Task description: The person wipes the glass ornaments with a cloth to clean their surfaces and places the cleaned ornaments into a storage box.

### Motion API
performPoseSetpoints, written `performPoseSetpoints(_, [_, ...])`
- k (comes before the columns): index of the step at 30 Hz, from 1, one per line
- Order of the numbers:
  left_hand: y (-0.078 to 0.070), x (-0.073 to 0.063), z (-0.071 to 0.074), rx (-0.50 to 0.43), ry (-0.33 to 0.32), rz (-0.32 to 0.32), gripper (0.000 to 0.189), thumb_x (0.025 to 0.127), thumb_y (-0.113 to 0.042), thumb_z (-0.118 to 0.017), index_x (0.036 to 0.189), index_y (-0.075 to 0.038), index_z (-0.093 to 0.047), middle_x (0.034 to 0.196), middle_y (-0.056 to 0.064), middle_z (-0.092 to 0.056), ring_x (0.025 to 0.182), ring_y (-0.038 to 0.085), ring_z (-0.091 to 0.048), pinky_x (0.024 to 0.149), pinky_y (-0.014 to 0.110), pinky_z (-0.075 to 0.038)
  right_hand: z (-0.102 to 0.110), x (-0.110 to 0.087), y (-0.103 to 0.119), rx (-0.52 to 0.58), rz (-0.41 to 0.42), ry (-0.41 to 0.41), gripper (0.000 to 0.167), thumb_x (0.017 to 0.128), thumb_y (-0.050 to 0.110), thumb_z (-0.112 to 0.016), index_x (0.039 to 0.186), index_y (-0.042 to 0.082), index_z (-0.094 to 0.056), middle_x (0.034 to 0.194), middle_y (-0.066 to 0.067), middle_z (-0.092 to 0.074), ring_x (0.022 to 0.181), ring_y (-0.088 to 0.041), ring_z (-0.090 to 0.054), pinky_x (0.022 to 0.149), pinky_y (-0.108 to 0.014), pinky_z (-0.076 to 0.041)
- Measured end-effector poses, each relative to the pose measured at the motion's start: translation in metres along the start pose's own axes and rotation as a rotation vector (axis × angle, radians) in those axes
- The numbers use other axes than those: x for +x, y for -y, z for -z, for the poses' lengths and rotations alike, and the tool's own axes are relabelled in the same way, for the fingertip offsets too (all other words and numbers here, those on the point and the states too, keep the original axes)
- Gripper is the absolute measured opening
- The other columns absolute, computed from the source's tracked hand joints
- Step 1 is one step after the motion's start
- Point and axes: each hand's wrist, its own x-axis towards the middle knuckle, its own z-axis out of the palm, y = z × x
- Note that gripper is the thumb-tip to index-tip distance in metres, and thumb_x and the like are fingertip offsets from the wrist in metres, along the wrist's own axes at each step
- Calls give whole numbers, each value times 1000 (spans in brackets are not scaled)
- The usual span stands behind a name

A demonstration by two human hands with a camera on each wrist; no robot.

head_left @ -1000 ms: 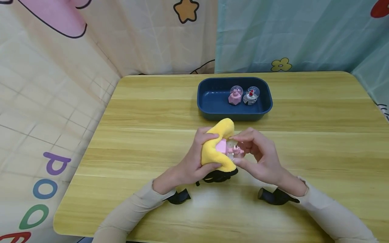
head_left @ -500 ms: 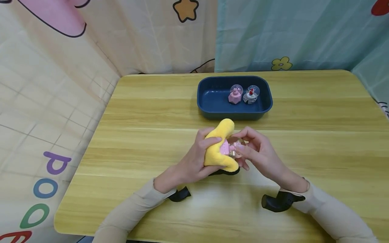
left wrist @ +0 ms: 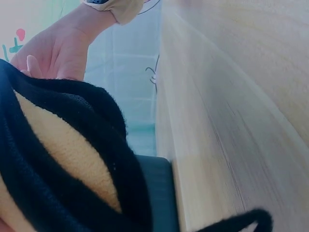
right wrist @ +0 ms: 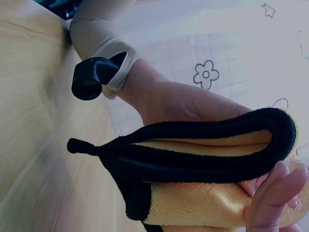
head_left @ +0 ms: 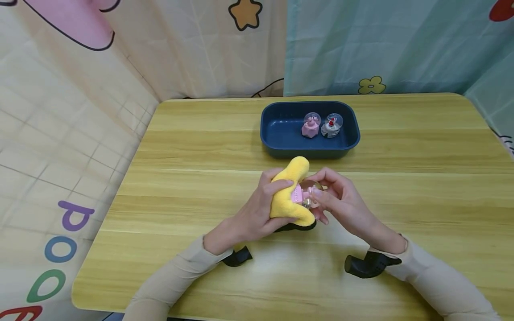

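Observation:
A small snow globe (head_left: 296, 194), with a pink base and a clear dome, is held between both hands above the table. My left hand (head_left: 259, 205) grips a yellow cloth (head_left: 283, 205) with black trim, folded around the base. From the other side my right hand (head_left: 345, 200) pinches the dome, thumb on top, hiding part of it. In the left wrist view the cloth's black edging (left wrist: 111, 145) fills the lower left. The right wrist view shows the cloth's fold (right wrist: 198, 193) beside my right fingers (right wrist: 275, 198), with the left hand (right wrist: 178, 104) behind it.
A dark blue tub (head_left: 281, 153) stands at the back of the wooden table (head_left: 192, 178). Inside its right half sit a pink snow globe (head_left: 310, 130) and a white one with red on top (head_left: 330, 129). A black wrist camera mount (head_left: 371, 265) sticks out at the right cuff.
My right hand has closed in on the dome, its thumb moving up onto it. The cloth and snow globe have tilted and shifted slightly right. Little differs over the last half second.

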Motion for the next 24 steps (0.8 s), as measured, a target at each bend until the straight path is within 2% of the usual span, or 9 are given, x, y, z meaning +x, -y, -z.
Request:
performPoseSetpoints(5, [0, 1, 2, -31, 8, 9, 55, 93, -48, -44, 123, -5, -26, 121, 23, -35, 112, 30, -42, 93, 38, -42, -2, -1, 0, -73, 19, -38, 18, 95, 0, -46, 105, 13, -53, 88, 5, -59, 48, -16, -50, 40, -25, -43])
performPoseSetpoints(9, [0, 2, 3, -67, 16, 0, 54, 93, -48, -43, 122, -5, -27, 121, 24, -36, 112, 31, -42, 94, 38, -42, -4, -4, -2, -101, 114, -62, 18, 92, -5, -48, 105, 7, -52, 93, 3, -60, 46, -16, -49, 39, -28, -42])
performPoseSetpoints(13, [0, 2, 4, -111, 7, -25, 53, 93, -48, -42, 119, -4, -28, 120, 24, -36, 112, 31, -41, 95, 39, -40, -9, -8, -6, -132, 274, -78, 28, 86, -12, -54, 108, 5, -53, 100, 2, -59, 46, -14, -50, 38, -25, -42])
performPoseSetpoints(16, [-2, 1, 3, -166, 4, -36, 52, 94, -47, -42, 118, -3, -27, 121, 26, -34, 114, 32, -39, 97, 39, -38, -13, -9, -9, -168, 422, -95, 31, 81, -13, -60, 109, -3, -53, 100, 1, -59, 51, -11, -54, 41, -21, -45])
performPoseSetpoints(19, [-3, 0, 2, -217, 9, -40, 51, 95, -46, -41, 118, -2, -26, 122, 27, -33, 115, 33, -37, 99, 39, -37, -16, -9, -12, -206, 579, -104, 33, 80, -5, -68, 106, -16, -51, 97, -3, -58, 63, -9, -57, 53, -17, -51])
performPoseSetpoints(22, [-4, -1, 2, -253, 13, -39, 50, 96, -45, -40, 117, -2, -27, 122, 27, -32, 116, 33, -36, 100, 39, -37, -17, -6, -15, -250, 722, -102, 42, 81, 7, -72, 105, -20, -51, 96, -7, -58, 74, -10, -55, 65, -13, -52])
performPoseSetpoints(24, [-4, -1, 3, -283, 13, -33, 51, 96, -46, -39, 117, -1, -26, 122, 27, -33, 116, 33, -36, 100, 39, -36, -19, -3, -16, -285, 831, -101, 46, 81, 12, -73, 105, -20, -52, 96, -11, -58, 74, -11, -51, 62, -12, -49])
